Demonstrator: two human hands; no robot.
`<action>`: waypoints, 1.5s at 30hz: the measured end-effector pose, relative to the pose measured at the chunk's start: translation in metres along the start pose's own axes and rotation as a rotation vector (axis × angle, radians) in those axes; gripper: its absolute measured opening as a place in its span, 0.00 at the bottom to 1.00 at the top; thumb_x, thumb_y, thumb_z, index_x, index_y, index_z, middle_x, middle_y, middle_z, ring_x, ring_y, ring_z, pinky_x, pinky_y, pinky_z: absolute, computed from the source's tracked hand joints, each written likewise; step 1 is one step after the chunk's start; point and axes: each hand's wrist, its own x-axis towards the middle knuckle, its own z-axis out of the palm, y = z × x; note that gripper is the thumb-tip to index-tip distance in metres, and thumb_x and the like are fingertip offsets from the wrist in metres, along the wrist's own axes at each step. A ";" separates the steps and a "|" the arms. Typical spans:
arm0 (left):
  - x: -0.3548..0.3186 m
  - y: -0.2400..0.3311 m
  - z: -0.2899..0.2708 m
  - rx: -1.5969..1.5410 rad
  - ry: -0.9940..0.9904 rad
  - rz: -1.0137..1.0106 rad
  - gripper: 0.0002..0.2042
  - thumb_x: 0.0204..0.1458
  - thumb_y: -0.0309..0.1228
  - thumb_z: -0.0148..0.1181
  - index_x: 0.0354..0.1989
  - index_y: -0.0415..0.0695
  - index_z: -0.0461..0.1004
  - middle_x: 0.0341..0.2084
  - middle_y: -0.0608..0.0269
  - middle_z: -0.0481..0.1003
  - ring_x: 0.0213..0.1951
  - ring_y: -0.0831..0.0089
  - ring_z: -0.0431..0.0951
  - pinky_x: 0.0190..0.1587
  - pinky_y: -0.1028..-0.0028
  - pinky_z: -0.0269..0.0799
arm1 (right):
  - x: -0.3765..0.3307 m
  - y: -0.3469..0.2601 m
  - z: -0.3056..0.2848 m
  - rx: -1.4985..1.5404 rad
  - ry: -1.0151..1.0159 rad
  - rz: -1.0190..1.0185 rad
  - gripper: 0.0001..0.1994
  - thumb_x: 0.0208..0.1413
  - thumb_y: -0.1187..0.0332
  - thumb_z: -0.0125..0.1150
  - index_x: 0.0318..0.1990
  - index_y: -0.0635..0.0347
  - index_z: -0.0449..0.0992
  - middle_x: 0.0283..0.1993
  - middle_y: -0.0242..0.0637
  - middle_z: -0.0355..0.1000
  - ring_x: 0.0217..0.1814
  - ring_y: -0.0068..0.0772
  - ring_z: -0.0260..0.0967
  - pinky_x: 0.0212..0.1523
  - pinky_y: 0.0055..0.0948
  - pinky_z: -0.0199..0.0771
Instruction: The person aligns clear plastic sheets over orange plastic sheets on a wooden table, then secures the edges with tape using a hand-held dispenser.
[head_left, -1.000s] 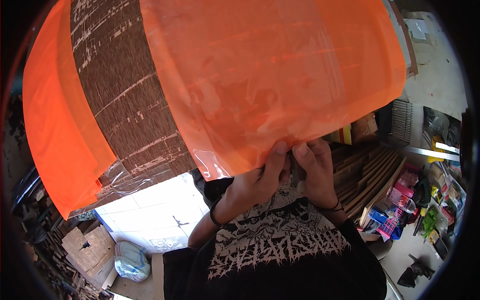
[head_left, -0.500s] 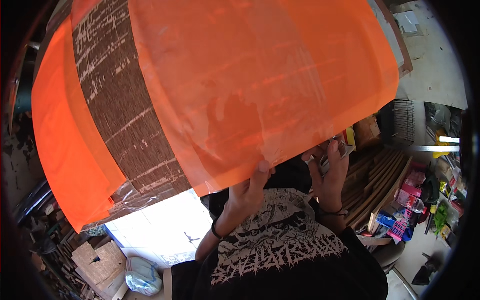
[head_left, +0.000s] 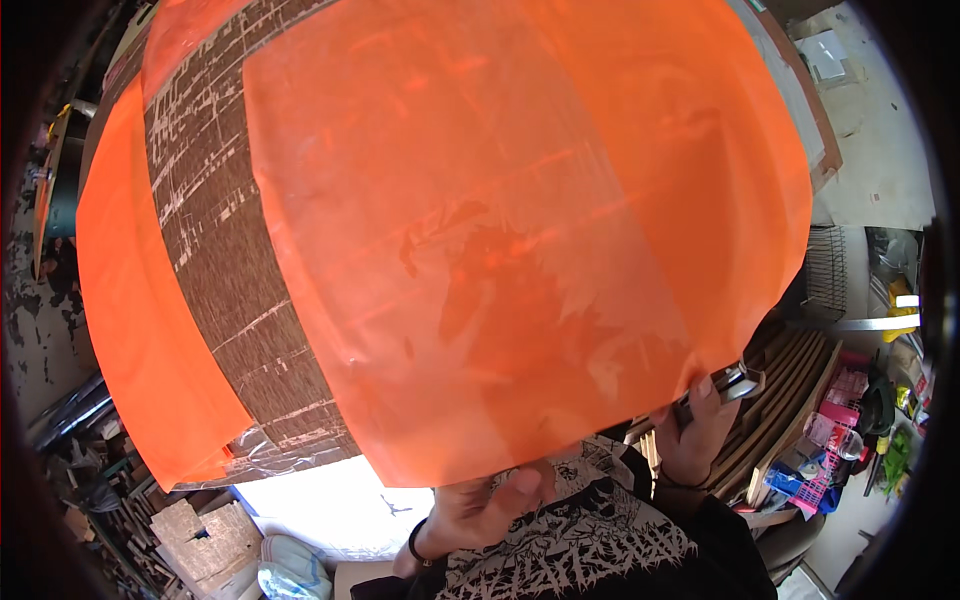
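A large bright orange sheet (head_left: 740,230) lies across a brown panel (head_left: 245,290) with pale scratch-like streaks. Glossy clear film covers its middle part. My left hand (head_left: 478,512) is closed at the sheet's near edge, thumb on the outer side and fingers partly hidden beneath. Farther right along that edge, my right hand (head_left: 697,438) grips a shiny silver metal hand tool (head_left: 740,384); the orange material hides part of its fingers. A second orange strip (head_left: 150,320) runs down the panel's left side, with crumpled clear plastic (head_left: 275,452) at its lower end.
Curved wooden strips (head_left: 790,385) are stacked at the right, beside pink baskets (head_left: 825,465) of small items. A wire rack (head_left: 828,270) stands behind. On the lower left are wood scraps (head_left: 205,540) and a white plastic bundle (head_left: 292,570). A white surface (head_left: 340,510) shows below the panel.
The sheet's near edge has come closer to me and lower in view. Both hands moved down with it; my right hand also shifted rightward, showing more of the metal tool.
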 end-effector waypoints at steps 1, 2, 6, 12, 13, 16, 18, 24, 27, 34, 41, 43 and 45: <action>0.009 0.009 -0.005 0.270 -0.222 -0.050 0.09 0.56 0.27 0.61 0.42 0.38 0.77 0.20 0.62 0.75 0.19 0.78 0.72 0.22 0.77 0.66 | 0.004 0.002 0.002 0.022 0.081 -0.038 0.14 0.61 0.67 0.55 0.49 0.64 0.62 0.31 0.38 0.69 0.19 0.20 0.64 0.12 0.15 0.55; 0.014 0.016 -0.007 0.538 -0.439 -0.095 0.09 0.53 0.31 0.64 0.40 0.40 0.80 0.18 0.60 0.75 0.18 0.74 0.73 0.19 0.76 0.66 | 0.010 0.004 0.006 0.043 0.155 -0.075 0.12 0.62 0.67 0.53 0.49 0.63 0.63 0.32 0.35 0.68 0.20 0.17 0.61 0.13 0.14 0.53; 0.000 0.027 -0.002 0.754 -0.499 0.338 0.16 0.43 0.25 0.72 0.43 0.40 0.79 0.26 0.62 0.78 0.28 0.67 0.78 0.32 0.67 0.75 | 0.033 0.007 -0.002 0.040 0.266 -0.308 0.10 0.65 0.67 0.50 0.48 0.61 0.64 0.33 0.30 0.65 0.21 0.12 0.54 0.14 0.14 0.49; 0.038 0.049 0.012 1.791 -0.031 0.572 0.20 0.40 0.26 0.70 0.46 0.40 0.78 0.50 0.55 0.75 0.55 0.59 0.73 0.55 0.59 0.70 | 0.035 -0.024 0.000 -0.277 0.046 -0.523 0.10 0.62 0.70 0.54 0.42 0.59 0.57 0.26 0.38 0.68 0.16 0.21 0.62 0.13 0.16 0.55; 0.038 0.045 0.006 1.807 -0.059 0.592 0.21 0.42 0.26 0.69 0.48 0.40 0.76 0.52 0.55 0.74 0.57 0.58 0.72 0.58 0.58 0.68 | 0.036 -0.027 0.003 -0.268 0.048 -0.516 0.10 0.62 0.70 0.54 0.42 0.59 0.57 0.26 0.38 0.68 0.16 0.21 0.62 0.13 0.16 0.55; 0.036 0.052 0.003 1.801 -0.131 0.613 0.21 0.44 0.26 0.66 0.50 0.39 0.75 0.53 0.54 0.74 0.59 0.56 0.70 0.60 0.56 0.67 | 0.040 -0.031 -0.004 -0.097 -0.041 -0.498 0.12 0.64 0.68 0.50 0.45 0.61 0.54 0.30 0.47 0.72 0.21 0.32 0.73 0.08 0.15 0.57; 0.033 0.056 0.004 1.777 -0.175 0.605 0.20 0.45 0.25 0.65 0.49 0.38 0.75 0.53 0.53 0.74 0.59 0.55 0.70 0.60 0.56 0.67 | 0.040 -0.027 0.003 -0.025 -0.061 -0.603 0.12 0.65 0.67 0.49 0.45 0.60 0.54 0.32 0.50 0.73 0.22 0.34 0.75 0.08 0.15 0.58; 0.026 0.062 0.001 1.718 -0.163 0.712 0.14 0.42 0.21 0.62 0.40 0.34 0.77 0.43 0.50 0.78 0.50 0.55 0.78 0.54 0.57 0.73 | 0.042 -0.048 0.011 0.171 -0.375 -0.759 0.15 0.68 0.58 0.41 0.49 0.63 0.57 0.54 0.65 0.68 0.53 0.63 0.71 0.21 0.26 0.83; 0.028 0.065 0.000 1.695 -0.153 0.759 0.11 0.42 0.22 0.63 0.36 0.35 0.78 0.36 0.54 0.80 0.44 0.57 0.80 0.52 0.60 0.75 | 0.042 -0.054 0.019 -0.255 -0.134 -0.589 0.10 0.68 0.65 0.42 0.48 0.60 0.55 0.49 0.68 0.68 0.44 0.46 0.77 0.32 0.37 0.84; 0.030 0.076 0.010 1.419 0.037 0.712 0.09 0.32 0.18 0.72 0.24 0.38 0.79 0.23 0.61 0.75 0.26 0.68 0.75 0.28 0.74 0.70 | 0.053 -0.049 0.030 -0.327 -0.276 -0.280 0.05 0.64 0.72 0.50 0.42 0.64 0.63 0.53 0.54 0.70 0.51 0.40 0.74 0.43 0.30 0.80; 0.026 0.098 0.015 1.265 -0.033 0.512 0.09 0.32 0.16 0.72 0.24 0.36 0.78 0.23 0.59 0.76 0.25 0.69 0.75 0.27 0.74 0.68 | 0.062 -0.043 0.030 -0.329 -0.230 -0.236 0.07 0.65 0.69 0.51 0.43 0.64 0.64 0.51 0.52 0.71 0.48 0.33 0.75 0.36 0.24 0.81; 0.029 0.097 0.012 1.333 -0.065 0.458 0.11 0.32 0.23 0.75 0.25 0.38 0.79 0.24 0.60 0.75 0.27 0.67 0.75 0.30 0.70 0.70 | 0.064 -0.039 0.028 -0.333 -0.234 -0.236 0.07 0.65 0.69 0.51 0.43 0.64 0.64 0.51 0.52 0.71 0.47 0.33 0.75 0.35 0.24 0.81; 0.031 0.096 0.013 1.532 -0.096 0.505 0.16 0.30 0.32 0.76 0.30 0.41 0.80 0.30 0.59 0.75 0.34 0.63 0.75 0.34 0.66 0.70 | 0.065 -0.038 0.030 -0.323 -0.251 -0.236 0.07 0.65 0.69 0.51 0.43 0.64 0.65 0.51 0.52 0.71 0.46 0.32 0.75 0.35 0.23 0.80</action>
